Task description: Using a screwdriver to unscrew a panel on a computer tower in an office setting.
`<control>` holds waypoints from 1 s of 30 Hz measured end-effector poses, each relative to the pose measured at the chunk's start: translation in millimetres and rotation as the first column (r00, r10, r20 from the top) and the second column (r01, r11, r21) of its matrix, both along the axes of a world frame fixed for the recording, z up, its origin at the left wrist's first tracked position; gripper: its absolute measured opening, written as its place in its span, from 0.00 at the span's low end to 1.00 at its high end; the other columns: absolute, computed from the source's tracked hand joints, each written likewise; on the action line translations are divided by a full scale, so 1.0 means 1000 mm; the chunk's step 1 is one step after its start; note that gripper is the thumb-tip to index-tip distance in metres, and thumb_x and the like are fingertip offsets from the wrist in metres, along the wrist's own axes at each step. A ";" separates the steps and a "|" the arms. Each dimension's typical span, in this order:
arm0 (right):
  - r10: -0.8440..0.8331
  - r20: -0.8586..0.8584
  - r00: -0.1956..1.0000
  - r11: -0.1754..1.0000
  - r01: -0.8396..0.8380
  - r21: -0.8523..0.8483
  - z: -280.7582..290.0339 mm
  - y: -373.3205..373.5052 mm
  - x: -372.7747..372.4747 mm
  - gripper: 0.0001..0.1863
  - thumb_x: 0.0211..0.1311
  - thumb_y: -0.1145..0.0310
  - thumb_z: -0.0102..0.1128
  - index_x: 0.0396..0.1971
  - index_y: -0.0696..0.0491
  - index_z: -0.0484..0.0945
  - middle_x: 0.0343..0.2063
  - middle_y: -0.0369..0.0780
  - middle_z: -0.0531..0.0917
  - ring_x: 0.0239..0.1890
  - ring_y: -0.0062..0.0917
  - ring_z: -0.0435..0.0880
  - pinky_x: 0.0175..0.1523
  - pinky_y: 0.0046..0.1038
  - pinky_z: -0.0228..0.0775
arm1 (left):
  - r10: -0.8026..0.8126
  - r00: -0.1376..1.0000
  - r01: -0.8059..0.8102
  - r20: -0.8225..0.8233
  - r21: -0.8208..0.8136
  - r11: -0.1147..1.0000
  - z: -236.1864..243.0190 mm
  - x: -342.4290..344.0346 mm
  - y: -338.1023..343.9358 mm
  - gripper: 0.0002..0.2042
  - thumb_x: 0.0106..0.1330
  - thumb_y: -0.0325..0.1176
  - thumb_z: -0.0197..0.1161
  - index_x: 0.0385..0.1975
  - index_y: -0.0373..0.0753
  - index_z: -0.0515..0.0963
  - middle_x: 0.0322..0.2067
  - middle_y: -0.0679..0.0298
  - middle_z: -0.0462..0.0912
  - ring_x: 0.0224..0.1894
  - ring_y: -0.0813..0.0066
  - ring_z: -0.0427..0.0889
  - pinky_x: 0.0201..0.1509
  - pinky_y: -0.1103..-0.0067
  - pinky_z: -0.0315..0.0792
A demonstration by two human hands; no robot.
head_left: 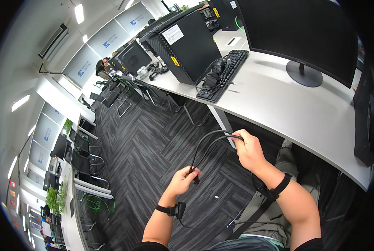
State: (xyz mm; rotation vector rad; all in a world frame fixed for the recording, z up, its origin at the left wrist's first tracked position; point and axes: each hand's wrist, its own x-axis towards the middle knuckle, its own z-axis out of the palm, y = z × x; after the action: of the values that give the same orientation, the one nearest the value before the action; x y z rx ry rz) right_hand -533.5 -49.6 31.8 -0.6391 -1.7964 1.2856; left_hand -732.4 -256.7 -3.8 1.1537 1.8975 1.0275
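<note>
The cable [208, 144] is thin, black and folded into a doubled loop. It sits in the lower centre of the frame, above the dark herringbone carpet [153, 142], and runs in two near-parallel strands that arch between the two hands. Its bend lies at the right end, and its strands gather together at the left end, where a short dark tip shows just below the fingers.

The left hand [182, 180], lower centre, has its fingers drawn together and pinched on the gathered end of the cable, thumb against fingertips. A black strap with a small device circles that wrist.

The right hand [249, 149], slightly higher and to the right, has its fingers curled shut around the looped end of the cable, the strands leaving the fist toward the left. A black strap sits on that forearm as well, with a thin lead trailing down from it.

The person is seated at a white desk [287, 108] that sweeps across the right of the frame. On it stand a large dark monitor [295, 33] at upper right, a black keyboard [231, 67] with a bundle of cords heaped on it, and a black computer tower [191, 42] at upper centre. Further desks and chairs recede at left.
</note>
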 end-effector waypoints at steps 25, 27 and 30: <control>0.326 -0.088 0.941 0.711 -0.305 -0.634 -0.056 -0.070 -0.027 0.13 0.73 0.66 0.38 0.37 0.59 0.70 0.28 0.43 0.81 0.29 0.26 0.82 0.37 0.26 0.75 | 0.323 0.944 -0.330 0.074 0.301 0.895 -0.025 0.102 0.004 0.12 0.74 0.37 0.49 0.44 0.36 0.75 0.26 0.71 0.75 0.24 0.87 0.69 0.25 0.87 0.63; 0.428 0.073 0.901 0.660 -0.256 -0.706 -0.045 -0.048 -0.016 0.13 0.71 0.67 0.39 0.35 0.60 0.71 0.29 0.47 0.83 0.34 0.32 0.84 0.38 0.31 0.76 | 0.467 0.880 -0.474 0.083 0.195 0.858 -0.017 0.087 -0.003 0.12 0.74 0.36 0.50 0.41 0.34 0.76 0.25 0.71 0.73 0.23 0.87 0.68 0.27 0.85 0.65; 0.418 0.649 0.636 0.824 -0.566 0.023 -0.017 -0.028 0.008 0.18 0.68 0.60 0.44 0.32 0.59 0.78 0.31 0.52 0.83 0.36 0.44 0.84 0.42 0.43 0.75 | 0.448 0.827 -0.393 -0.339 0.222 0.892 0.014 0.045 -0.018 0.13 0.70 0.37 0.53 0.37 0.33 0.78 0.22 0.52 0.79 0.26 0.61 0.81 0.31 0.71 0.71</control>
State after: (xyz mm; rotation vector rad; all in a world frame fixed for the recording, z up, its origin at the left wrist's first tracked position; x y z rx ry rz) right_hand -525.7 -77.6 15.2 -0.4744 -2.7900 1.2583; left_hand -687.4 -274.2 10.3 1.0956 2.5088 1.2606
